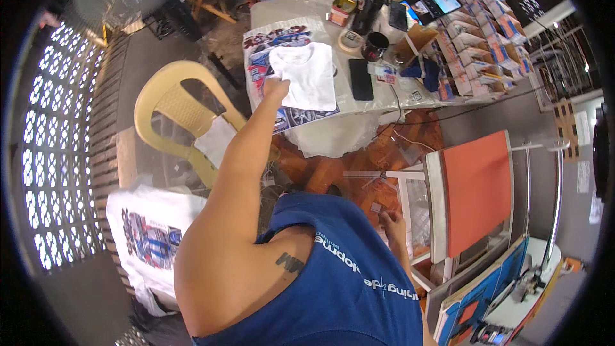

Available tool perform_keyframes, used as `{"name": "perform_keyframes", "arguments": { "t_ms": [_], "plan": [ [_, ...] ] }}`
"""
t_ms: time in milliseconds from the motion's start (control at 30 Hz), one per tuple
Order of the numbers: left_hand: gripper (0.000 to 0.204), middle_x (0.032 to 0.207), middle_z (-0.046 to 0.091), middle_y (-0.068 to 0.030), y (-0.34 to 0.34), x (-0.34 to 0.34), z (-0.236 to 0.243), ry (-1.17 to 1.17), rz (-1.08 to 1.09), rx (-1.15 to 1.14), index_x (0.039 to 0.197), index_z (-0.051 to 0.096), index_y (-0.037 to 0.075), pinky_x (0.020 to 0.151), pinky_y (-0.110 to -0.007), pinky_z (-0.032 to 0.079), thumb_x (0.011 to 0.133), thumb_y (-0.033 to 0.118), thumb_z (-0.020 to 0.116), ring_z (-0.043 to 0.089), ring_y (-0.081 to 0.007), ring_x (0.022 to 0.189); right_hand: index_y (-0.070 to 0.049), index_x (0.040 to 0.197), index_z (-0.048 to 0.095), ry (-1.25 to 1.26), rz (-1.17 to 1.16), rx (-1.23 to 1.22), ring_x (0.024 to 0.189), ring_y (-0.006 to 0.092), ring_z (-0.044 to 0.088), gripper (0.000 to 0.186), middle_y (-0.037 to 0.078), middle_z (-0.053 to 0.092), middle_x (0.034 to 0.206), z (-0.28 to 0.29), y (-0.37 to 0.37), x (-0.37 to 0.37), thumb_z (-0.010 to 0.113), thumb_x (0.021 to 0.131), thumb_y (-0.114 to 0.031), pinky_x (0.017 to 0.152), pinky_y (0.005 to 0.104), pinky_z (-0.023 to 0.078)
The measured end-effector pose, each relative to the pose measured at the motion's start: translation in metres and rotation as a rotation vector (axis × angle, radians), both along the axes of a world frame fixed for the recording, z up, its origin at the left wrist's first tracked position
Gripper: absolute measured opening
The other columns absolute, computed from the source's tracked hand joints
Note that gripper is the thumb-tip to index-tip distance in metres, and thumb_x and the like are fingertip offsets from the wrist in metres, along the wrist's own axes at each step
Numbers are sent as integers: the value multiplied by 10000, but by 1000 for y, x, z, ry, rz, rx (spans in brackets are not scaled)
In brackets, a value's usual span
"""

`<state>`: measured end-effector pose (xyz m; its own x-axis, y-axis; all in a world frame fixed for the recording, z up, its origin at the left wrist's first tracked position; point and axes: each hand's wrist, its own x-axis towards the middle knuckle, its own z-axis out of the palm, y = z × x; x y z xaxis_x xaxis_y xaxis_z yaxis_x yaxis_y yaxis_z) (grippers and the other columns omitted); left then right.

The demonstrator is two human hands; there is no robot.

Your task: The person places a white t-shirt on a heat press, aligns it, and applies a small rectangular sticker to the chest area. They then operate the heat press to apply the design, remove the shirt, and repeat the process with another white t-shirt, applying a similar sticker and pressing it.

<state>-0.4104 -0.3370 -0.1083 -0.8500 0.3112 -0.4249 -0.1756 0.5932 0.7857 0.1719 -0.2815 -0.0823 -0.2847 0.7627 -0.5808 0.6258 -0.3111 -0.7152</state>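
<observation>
A folded white T-shirt (311, 80) lies on the covered table, on top of a printed sheet or garment with car pictures (295, 33). My left hand (277, 89) reaches far forward and is closed on the left edge of the T-shirt. My right hand (392, 225) hangs low near my body, beside the red-orange padded board, its fingers loosely bent and apart with nothing visible in them. To the right of the T-shirt lies a black phone (361, 79).
A black mug (375, 45), tape roll (350, 41), large black flask (371, 5) and tablet (435, 1) crowd the table's far side. A yellow plastic chair (173, 99) stands left. A printed white shirt (150, 237) lies nearer. The red-orange board (478, 193) stands right; someone stands beyond the table.
</observation>
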Motion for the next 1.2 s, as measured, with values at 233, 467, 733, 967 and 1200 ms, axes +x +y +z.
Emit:
{"name": "perform_keyframes", "arguments": {
  "t_ms": [233,467,733,967,1200],
  "plan": [
    [274,1006,654,-18,-46,115,166,156,-1073,807,960,699,-1,772,-294,455,826,217,798,557,-100,894,22,1047,673,257,-220,204,834,151,629,242,59,690,923,55,-45,-73,673,962,-204,750,292,504],
    [602,1162,629,-38,-98,193,218,-1112,-1295,765,1259,560,-1,872,-241,457,809,271,854,573,-106,1053,3,1224,638,849,-135,33,968,178,680,316,85,699,1119,177,-30,-139,617,958,-167,871,314,541],
    [503,1219,664,-47,-110,216,240,-859,-1196,959,1258,642,-9,1020,-305,444,808,94,840,584,-133,1137,-4,936,681,407,-147,791,970,153,618,190,95,689,1046,214,-75,-93,656,967,-190,837,290,478],
    [235,949,694,-68,-38,235,265,-73,-1600,1124,967,715,52,787,-295,512,780,97,850,664,-160,881,-43,873,540,709,-385,1003,693,137,513,468,47,551,793,263,-97,-1,681,942,-485,629,299,422],
    [284,874,640,-92,60,254,298,507,-1351,1012,984,570,69,698,-350,513,761,22,738,659,-247,794,-23,813,577,-98,-131,936,634,181,537,351,65,549,710,284,-115,77,861,668,-170,600,295,423]
  ]
}}
